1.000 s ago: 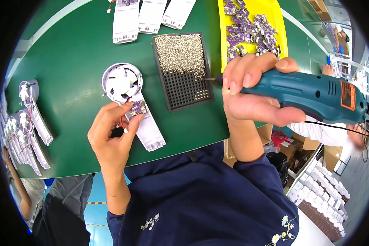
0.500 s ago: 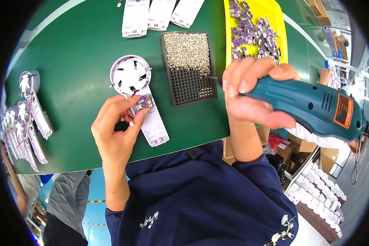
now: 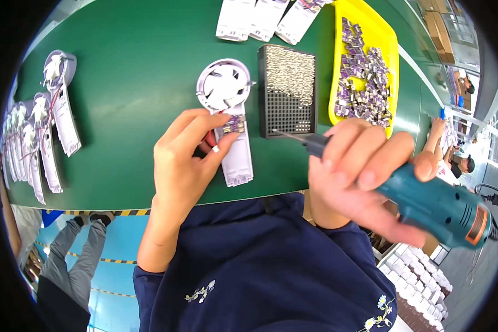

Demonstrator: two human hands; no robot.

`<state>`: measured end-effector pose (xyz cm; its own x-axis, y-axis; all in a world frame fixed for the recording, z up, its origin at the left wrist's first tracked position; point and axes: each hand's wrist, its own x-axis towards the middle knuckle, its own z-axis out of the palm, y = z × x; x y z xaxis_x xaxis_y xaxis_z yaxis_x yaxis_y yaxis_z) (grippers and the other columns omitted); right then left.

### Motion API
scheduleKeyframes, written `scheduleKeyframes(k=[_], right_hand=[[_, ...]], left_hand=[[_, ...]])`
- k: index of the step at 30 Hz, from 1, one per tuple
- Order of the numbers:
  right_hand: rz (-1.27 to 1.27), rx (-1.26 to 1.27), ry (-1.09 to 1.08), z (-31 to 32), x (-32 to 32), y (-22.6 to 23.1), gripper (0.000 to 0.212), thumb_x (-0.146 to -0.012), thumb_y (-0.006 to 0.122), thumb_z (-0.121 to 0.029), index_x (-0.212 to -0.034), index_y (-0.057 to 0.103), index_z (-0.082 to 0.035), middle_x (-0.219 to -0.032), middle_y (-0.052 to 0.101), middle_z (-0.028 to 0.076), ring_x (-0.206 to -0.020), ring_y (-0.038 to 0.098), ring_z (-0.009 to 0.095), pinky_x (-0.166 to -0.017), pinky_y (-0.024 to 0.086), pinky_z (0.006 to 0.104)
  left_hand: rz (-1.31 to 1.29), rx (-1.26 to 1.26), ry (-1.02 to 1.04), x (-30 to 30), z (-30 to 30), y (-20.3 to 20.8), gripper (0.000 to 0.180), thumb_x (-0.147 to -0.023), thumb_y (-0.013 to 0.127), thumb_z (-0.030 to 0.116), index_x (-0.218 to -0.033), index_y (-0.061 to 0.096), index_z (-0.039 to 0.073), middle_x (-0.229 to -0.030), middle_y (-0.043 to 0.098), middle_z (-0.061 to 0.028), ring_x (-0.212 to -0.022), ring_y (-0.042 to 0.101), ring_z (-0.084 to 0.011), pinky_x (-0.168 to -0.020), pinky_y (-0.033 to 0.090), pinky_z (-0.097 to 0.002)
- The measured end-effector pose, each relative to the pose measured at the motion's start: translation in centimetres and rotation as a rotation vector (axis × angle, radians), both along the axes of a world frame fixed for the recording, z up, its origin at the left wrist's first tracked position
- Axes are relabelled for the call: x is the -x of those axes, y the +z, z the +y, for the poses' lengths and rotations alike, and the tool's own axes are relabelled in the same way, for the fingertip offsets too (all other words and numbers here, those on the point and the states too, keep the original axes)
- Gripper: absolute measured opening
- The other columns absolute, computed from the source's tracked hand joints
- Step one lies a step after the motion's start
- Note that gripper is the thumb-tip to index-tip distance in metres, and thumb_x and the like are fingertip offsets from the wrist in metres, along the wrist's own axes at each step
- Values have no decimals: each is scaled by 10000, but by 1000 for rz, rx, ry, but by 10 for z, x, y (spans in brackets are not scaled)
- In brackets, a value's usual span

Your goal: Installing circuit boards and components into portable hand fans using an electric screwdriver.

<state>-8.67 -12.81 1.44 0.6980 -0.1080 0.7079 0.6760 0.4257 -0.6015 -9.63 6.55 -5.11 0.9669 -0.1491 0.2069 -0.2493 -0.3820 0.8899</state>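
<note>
My left hand (image 3: 185, 157) rests on a white fan housing (image 3: 227, 105) with a long white tail, fingers pressing a small purple circuit board (image 3: 233, 124) onto it. My right hand (image 3: 359, 177) grips a teal electric screwdriver (image 3: 437, 202); its bit tip (image 3: 276, 133) points left, just right of the board and in front of a black screw tray (image 3: 288, 91) filled with silver screws.
A yellow tray (image 3: 390, 41) of purple circuit boards lies at the right. Finished white fan units (image 3: 55, 105) line the left edge of the green table (image 3: 122, 83). More white parts (image 3: 260, 19) lie at the far edge. Another person's legs show at the lower left.
The screwdriver has swung down and left, off the screw tray toward the board. My left hand has stayed on the fan housing, its fingers now over the board.
</note>
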Motion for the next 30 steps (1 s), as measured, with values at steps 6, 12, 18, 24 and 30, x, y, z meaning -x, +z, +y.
scheduleKeyframes(k=[6, 12, 18, 24, 30], right_hand=[[-6, 192, 38, 35, 0, -13, 798, -849, 617, -741, -1321, 449, -119, -804, 534, 81, -530, 504, 194, -485, 452, 346], [-8, 222, 81, 39, -2, -22, 828, -844, 586, -764, -1324, 435, -106, -824, 536, 100, -573, 527, 213, -508, 459, 353], [24, 243, 84, 41, -1, -28, 795, -848, 599, -745, -1295, 448, -106, -802, 531, 93, -573, 516, 215, -517, 453, 348], [33, 249, 114, 45, -4, -28, 771, -845, 621, -727, -1271, 454, -107, -771, 526, 85, -561, 501, 207, -517, 441, 344], [29, 202, 106, 48, -5, -30, 785, -833, 626, -740, -1259, 457, -102, -768, 527, 83, -556, 492, 204, -511, 429, 338]], left_hand=[[18, 37, 25, 4, 1, -4, 266, -746, 843, 13, -983, 721, 21, -916, 664, -56, -592, 595, -115, -543, 519, -256], [56, 82, 31, 4, 1, -1, 244, -770, 829, 41, -985, 715, 35, -918, 671, -52, -584, 631, -132, -547, 532, -275], [80, 76, 14, 4, 3, -4, 220, -797, 812, 67, -990, 707, 48, -923, 671, -55, -595, 651, -155, -556, 539, -293], [111, 103, -2, 3, 4, -1, 219, -808, 800, 69, -1001, 697, 50, -933, 667, -61, -616, 660, -180, -572, 541, -307], [143, 109, -13, 3, 6, 2, 214, -826, 782, 73, -1016, 689, 41, -940, 663, -74, -630, 660, -210, -597, 544, -329]])
